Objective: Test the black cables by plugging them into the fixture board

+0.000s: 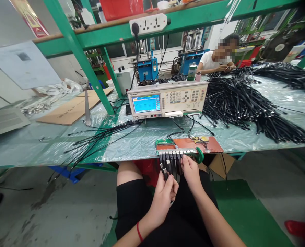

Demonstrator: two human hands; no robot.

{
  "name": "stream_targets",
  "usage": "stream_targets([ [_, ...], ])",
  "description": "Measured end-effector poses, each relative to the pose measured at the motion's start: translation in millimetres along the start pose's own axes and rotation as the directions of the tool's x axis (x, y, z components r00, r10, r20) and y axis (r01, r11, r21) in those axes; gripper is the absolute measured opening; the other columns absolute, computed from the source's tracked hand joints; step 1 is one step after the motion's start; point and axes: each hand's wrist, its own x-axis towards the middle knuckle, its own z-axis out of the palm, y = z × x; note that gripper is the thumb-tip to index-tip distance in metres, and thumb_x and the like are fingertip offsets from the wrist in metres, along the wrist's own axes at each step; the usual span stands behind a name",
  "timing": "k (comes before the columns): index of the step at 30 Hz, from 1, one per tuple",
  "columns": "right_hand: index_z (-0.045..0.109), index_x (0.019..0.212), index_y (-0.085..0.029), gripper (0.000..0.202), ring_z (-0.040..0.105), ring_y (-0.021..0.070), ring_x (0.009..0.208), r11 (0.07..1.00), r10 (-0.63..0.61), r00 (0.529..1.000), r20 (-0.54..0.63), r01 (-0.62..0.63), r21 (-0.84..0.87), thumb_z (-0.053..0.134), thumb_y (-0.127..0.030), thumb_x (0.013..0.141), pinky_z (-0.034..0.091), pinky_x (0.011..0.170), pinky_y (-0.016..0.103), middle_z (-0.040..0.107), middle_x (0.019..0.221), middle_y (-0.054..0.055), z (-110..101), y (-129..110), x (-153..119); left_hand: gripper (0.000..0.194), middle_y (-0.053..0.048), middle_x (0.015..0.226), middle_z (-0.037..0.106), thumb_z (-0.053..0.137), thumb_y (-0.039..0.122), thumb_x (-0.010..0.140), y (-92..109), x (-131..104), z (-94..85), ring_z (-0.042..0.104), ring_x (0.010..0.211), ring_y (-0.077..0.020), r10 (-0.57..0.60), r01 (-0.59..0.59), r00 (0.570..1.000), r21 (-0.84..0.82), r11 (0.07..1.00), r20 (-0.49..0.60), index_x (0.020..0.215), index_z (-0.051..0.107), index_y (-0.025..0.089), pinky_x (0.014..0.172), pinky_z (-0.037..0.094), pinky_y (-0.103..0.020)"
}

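Holding a few loose black cable ends with silver metal plugs (164,171), the left hand (165,193), which wears a thin red bracelet (139,232) on its wrist, has its fingers closed around them just below the test board. The right hand (191,171) is pinching with thumb and forefinger at the right part of a row of black plugs (171,155); which plug exactly is between these fingers, I cannot tell. This row sits along the front side of an orange-red flat test board (184,144), and the cables of it hang down in front of the table edge. On the board there are also a green circuit piece (164,142) at the left, a yellow part (201,139) near the right, and a green rounded piece (199,155) at the front right corner.

Behind the board stands a beige box-shaped tester (167,99) with a lit blue screen (146,103), and dark wires (177,132) run from its front to the board. To the right of the tester lies a big heap of black cables (234,103); to the left, a smaller bunch of black cables (98,137) reaches over the edge of the green table covered with clear plastic (131,144). Farther left, a flat brown cardboard (70,109) lies under a grey metal blade-like strip (87,109). Across the table, a person in a white shirt (206,61) is sitting, both hands close together.
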Motion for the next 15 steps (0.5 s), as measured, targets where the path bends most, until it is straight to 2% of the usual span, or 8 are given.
stream_targets([
  [2, 0.047, 0.065, -0.021, 0.056, 0.041, 0.0145, 0.048, 0.989, -0.037, 0.999, 0.034, 0.042, -0.141, 0.037, -0.064, 0.099, 0.031, 0.049, 0.026, 0.044, 0.052, 0.0, -8, -12, 2, 0.029, 0.008, 0.067, 0.046, 0.054, 0.048, 0.098, -1, 1, -0.4, 0.021, 0.048, -0.0048, 0.013, -0.013, 1.0, -0.006, 1.0, -0.014, 0.104, 0.043, 0.022, 0.045, 0.015, -0.02],
  [4, 0.054, 0.068, -0.019, 0.05, 0.049, 0.0171, 0.056, 0.933, -0.157, 0.987, -0.039, 0.135, -0.333, 0.042, -0.057, 0.099, 0.035, 0.055, 0.027, 0.054, 0.062, 0.003, -17, -30, -2, 0.03, 0.009, 0.066, 0.046, 0.056, 0.048, 0.098, -2, 1, -0.7, 0.021, 0.046, -0.0043, 0.022, -0.022, 1.0, -0.01, 1.0, -0.018, 0.103, 0.042, 0.022, 0.043, 0.015, -0.02],
  [6, 0.061, 0.076, -0.019, 0.041, 0.056, 0.0193, 0.07, 0.867, -0.313, 0.944, -0.106, 0.239, -0.438, 0.048, -0.05, 0.099, 0.039, 0.063, 0.028, 0.061, 0.078, 0.007, -24, -51, -12, 0.031, 0.009, 0.066, 0.048, 0.058, 0.048, 0.097, -3, 1, -0.4, 0.022, 0.045, -0.0037, 0.019, -0.02, 1.0, -0.022, 1.0, -0.017, 0.103, 0.043, 0.022, 0.043, 0.015, -0.019],
  [7, 0.063, 0.079, -0.019, 0.037, 0.057, 0.0195, 0.074, 0.859, -0.355, 0.932, -0.076, 0.293, -0.419, 0.051, -0.047, 0.099, 0.04, 0.065, 0.027, 0.063, 0.084, 0.007, -25, -61, -18, 0.032, 0.008, 0.066, 0.048, 0.059, 0.049, 0.096, -3, 2, 0.1, 0.023, 0.045, -0.0035, 0.015, -0.016, 1.0, -0.028, 0.999, -0.017, 0.104, 0.043, 0.022, 0.043, 0.015, -0.019],
  [9, 0.066, 0.083, -0.019, 0.031, 0.058, 0.0188, 0.076, 0.884, -0.361, 0.928, 0.093, 0.372, -0.282, 0.056, -0.044, 0.099, 0.043, 0.065, 0.027, 0.064, 0.088, 0.007, -22, -76, -32, 0.036, 0.008, 0.066, 0.046, 0.063, 0.049, 0.094, -3, 2, 2.1, 0.026, 0.046, -0.0036, 0.007, -0.008, 1.0, -0.028, 1.0, -0.031, 0.109, 0.045, 0.021, 0.043, 0.018, -0.018],
  [11, 0.067, 0.084, -0.019, 0.029, 0.059, 0.0189, 0.076, 0.921, -0.329, 0.917, 0.226, 0.364, -0.137, 0.059, -0.044, 0.098, 0.045, 0.066, 0.027, 0.064, 0.088, 0.007, -15, -84, -44, 0.043, 0.009, 0.065, 0.043, 0.066, 0.05, 0.092, -2, 2, 4.6, 0.028, 0.047, -0.0039, -0.001, 0.0, 0.999, -0.018, 1.0, -0.045, 0.118, 0.047, 0.021, 0.043, 0.021, -0.018],
  [13, 0.067, 0.084, -0.019, 0.033, 0.06, 0.0201, 0.077, 0.957, -0.277, 0.939, 0.201, 0.289, -0.031, 0.056, -0.046, 0.099, 0.048, 0.069, 0.028, 0.064, 0.086, 0.007, -8, -84, -52, 0.046, 0.008, 0.067, 0.044, 0.066, 0.051, 0.091, -1, 2, 6.5, 0.032, 0.048, -0.0041, 0.007, -0.007, 0.998, 0.004, 1.0, -0.068, 0.122, 0.05, 0.021, 0.044, 0.026, -0.017],
  [15, 0.065, 0.086, -0.019, 0.039, 0.059, 0.0191, 0.07, 0.981, -0.183, 0.976, 0.116, 0.175, 0.08, 0.051, -0.051, 0.101, 0.048, 0.064, 0.028, 0.063, 0.078, 0.006, -7, -78, -52, 0.039, 0.003, 0.078, 0.052, 0.065, 0.051, 0.092, 1, 2, 7.1, 0.044, 0.056, -0.0058, 0.054, -0.05, 0.993, 0.041, 0.998, -0.108, 0.112, 0.056, 0.019, 0.05, 0.036, -0.018],
])
